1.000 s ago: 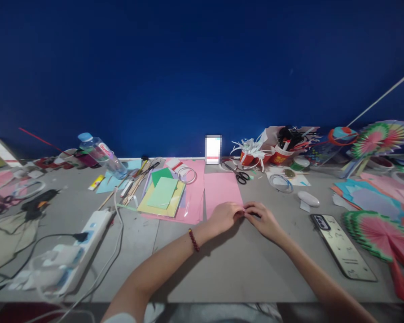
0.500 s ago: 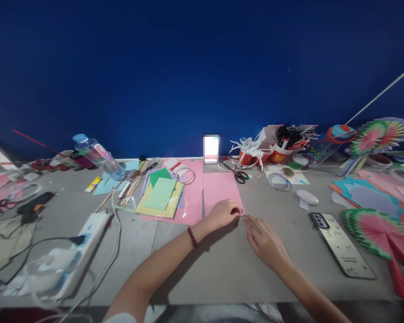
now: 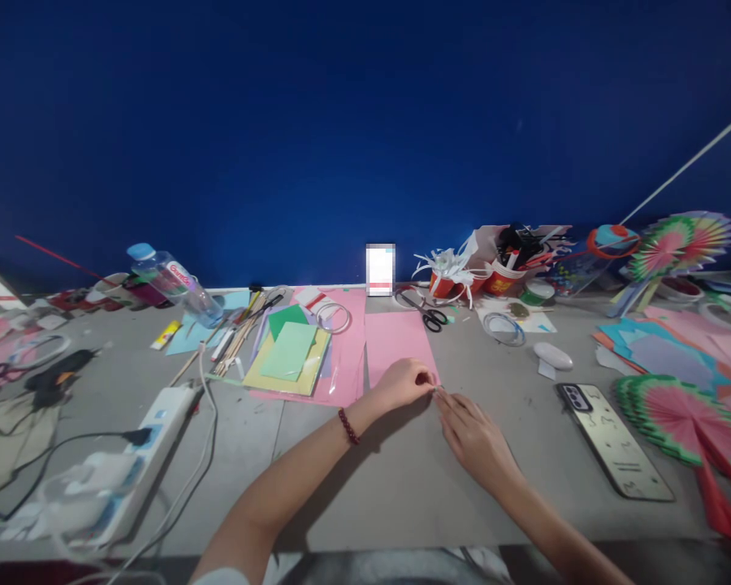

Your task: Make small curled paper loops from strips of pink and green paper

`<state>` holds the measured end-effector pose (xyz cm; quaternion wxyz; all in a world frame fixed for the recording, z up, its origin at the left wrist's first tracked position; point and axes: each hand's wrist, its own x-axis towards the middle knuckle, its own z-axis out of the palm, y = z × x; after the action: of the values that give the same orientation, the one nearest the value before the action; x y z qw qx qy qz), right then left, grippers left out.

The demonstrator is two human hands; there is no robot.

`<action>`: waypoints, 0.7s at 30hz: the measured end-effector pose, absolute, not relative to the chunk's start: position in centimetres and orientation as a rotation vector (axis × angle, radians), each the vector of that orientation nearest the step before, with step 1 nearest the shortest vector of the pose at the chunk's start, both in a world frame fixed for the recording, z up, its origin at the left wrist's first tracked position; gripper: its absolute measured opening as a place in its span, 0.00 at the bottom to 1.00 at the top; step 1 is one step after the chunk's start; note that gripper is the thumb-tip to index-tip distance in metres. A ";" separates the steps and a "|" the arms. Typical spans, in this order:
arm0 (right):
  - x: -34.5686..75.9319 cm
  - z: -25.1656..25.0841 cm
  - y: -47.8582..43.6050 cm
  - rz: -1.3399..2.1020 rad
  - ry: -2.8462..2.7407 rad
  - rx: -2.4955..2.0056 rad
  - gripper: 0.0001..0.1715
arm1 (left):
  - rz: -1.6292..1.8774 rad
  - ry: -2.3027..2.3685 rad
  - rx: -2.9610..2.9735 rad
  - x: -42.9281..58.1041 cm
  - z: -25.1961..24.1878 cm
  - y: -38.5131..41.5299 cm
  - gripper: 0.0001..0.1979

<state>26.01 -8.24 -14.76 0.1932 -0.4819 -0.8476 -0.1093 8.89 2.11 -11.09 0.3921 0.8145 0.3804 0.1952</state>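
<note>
My left hand (image 3: 405, 385) is closed in a pinch over the near right corner of a pink sheet (image 3: 395, 341). Against its fingertips are those of my right hand (image 3: 476, 439), whose fingers are pressed together. Whatever is pinched between them is too small and too covered to name; only a tiny pale, greenish bit shows. A dark red bead bracelet (image 3: 348, 426) circles my left wrist. Beyond the hands, black-handled scissors (image 3: 434, 317) lie on the table.
Left of the hands are stacked coloured papers (image 3: 289, 357), wooden sticks (image 3: 237, 329), a tilted water bottle (image 3: 179, 284) and a power strip (image 3: 143, 463) with cables. On the right lie a phone (image 3: 615, 443), paper fans (image 3: 676, 422) and a white mouse-shaped object (image 3: 553, 356). Cups (image 3: 505, 280) stand behind.
The thin pale strip that showed across my right fingers is now mostly hidden. My right fingers have shifted slightly left and lie flatter together. The left hand keeps its pinch.
</note>
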 end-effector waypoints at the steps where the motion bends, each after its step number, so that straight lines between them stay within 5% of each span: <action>1: 26.0 -14.8 -8.2 -0.299 -2.377 -1.357 0.23 | 0.494 0.968 2.064 8.9 -11.1 2.1 0.07; 21: 26.1 -14.9 -8.1 -0.203 -2.336 -1.375 0.22 | 0.454 0.964 2.032 9.5 -12.4 3.1 0.04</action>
<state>26.05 -8.05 -14.95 0.2100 -0.4946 -0.8402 -0.0730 9.45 3.12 -12.44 0.4109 0.8074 0.3831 0.1804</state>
